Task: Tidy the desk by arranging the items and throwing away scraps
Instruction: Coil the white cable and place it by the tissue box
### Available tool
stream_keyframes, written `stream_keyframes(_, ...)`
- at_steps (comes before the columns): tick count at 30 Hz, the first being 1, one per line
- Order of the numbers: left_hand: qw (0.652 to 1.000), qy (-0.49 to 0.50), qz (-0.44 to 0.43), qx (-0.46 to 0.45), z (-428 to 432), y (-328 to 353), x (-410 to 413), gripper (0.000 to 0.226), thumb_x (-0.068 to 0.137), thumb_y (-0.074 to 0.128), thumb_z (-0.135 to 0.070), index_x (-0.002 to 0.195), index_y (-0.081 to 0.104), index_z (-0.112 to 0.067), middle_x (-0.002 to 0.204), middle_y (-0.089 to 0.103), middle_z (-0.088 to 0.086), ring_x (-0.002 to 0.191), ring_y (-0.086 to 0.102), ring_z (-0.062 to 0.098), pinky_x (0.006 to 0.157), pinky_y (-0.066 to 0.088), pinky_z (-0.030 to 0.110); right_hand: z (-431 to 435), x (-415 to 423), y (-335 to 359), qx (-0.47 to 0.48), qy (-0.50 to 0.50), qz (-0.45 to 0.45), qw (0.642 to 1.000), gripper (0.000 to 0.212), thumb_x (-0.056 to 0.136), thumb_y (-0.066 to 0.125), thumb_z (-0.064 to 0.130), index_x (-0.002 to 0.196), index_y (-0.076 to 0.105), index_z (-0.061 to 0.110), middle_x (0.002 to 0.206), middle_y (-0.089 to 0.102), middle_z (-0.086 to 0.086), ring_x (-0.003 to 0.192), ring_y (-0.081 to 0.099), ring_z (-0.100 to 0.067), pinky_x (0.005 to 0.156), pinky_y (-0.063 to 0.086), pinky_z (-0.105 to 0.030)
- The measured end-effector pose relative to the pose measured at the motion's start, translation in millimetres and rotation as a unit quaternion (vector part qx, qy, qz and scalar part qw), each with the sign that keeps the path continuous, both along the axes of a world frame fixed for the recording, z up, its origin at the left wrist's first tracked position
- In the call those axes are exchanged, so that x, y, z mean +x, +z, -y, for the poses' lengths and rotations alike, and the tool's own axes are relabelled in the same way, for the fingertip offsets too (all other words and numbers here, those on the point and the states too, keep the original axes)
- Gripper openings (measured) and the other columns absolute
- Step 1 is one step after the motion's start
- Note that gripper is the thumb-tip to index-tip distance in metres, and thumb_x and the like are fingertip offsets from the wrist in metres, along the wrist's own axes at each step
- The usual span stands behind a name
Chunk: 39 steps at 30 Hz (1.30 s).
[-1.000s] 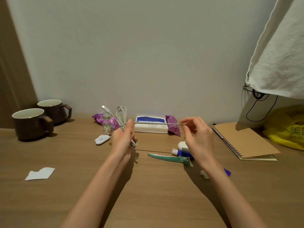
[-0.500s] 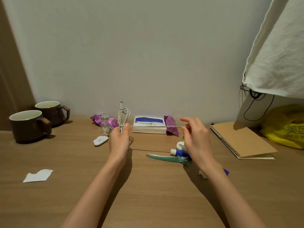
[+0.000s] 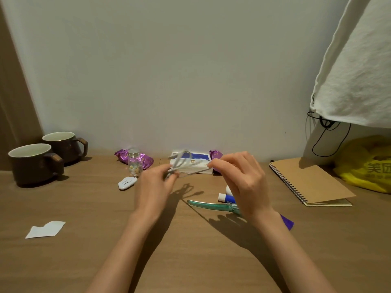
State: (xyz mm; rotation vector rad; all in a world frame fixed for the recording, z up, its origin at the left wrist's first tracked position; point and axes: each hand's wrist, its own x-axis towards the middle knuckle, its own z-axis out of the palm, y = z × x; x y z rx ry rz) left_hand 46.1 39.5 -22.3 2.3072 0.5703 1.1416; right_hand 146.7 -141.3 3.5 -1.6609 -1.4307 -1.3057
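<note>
Thin grey looped cable [image 3: 179, 164] is blurring above the brown wooden desk [image 3: 190, 261], your left hand [image 3: 152, 187] pinching its coil, your right hand [image 3: 243, 182] pinching the free end. Your right hand is partly covering the green translucent clip [image 3: 208, 205] and white-and-blue tube [image 3: 224, 197].

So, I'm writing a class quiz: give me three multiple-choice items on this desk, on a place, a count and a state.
1. Where on the desk is the white paper scrap? A) front left B) back right C) dead centre
2. How many brown mugs? A) one B) two C) four
3. The white cable is: A) held by the left hand and the right hand B) lying untouched C) on the floor
Answers: 1 A, near the front-left edge; 2 B, two stand at the left; 3 A, one grips its coil, the other pinches its end.
</note>
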Motion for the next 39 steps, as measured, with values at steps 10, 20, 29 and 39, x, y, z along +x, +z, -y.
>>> stream_keyframes(10,0.936,-0.306,-0.043,0.168,26.9,1.6,7.9,0.018,0.080,0.071,-0.022,0.095,0.071,-0.033,0.077,0.061,-0.021,0.072,0.055,-0.003,0.071,0.042,0.016,5.7,30.1,50.3,-0.070,0.045,-0.298,0.951,0.016,0.087,0.063,0.030,0.100,0.072,0.033,0.086,0.073,0.012,0.081,0.059,-0.015,0.069,0.043,-0.027)
stream_keyframes(20,0.946,-0.248,0.121,-0.169,35.3,20.1,0.3,0.007,0.089,0.060,-0.022,0.087,0.067,-0.023,0.058,0.052,-0.014,0.054,0.039,0.003,0.049,0.030,0.014,0.7,18.9,9.4,-0.172,0.067,-0.541,0.820,0.012,0.090,0.063,0.025,0.095,0.075,0.026,0.075,0.075,0.006,0.081,0.066,-0.030,0.076,0.053,-0.047)
stream_keyframes(29,0.985,-0.074,0.024,-0.156,15.4,5.3,7.4,0.007,0.096,0.048,-0.023,0.093,0.053,-0.019,0.068,0.052,-0.006,0.063,0.046,0.013,0.052,0.033,0.028,0.3,-4.4,0.9,-0.278,-0.047,-0.255,0.925,0.017,0.093,0.058,0.027,0.101,0.074,0.025,0.090,0.066,0.004,0.086,0.055,-0.013,0.071,0.051,-0.034)
stream_keyframes(39,0.973,-0.093,-0.067,0.200,22.8,-0.6,-0.8,0.009,0.084,0.065,-0.018,0.090,0.065,-0.025,0.082,0.068,-0.007,0.073,0.062,0.015,0.059,0.041,0.024,-6.8,-25.7,28.4,-0.322,-0.055,0.037,0.944,0.026,0.075,0.077,0.016,0.095,0.069,0.029,0.093,0.063,0.004,0.083,0.059,-0.016,0.072,0.047,-0.031)
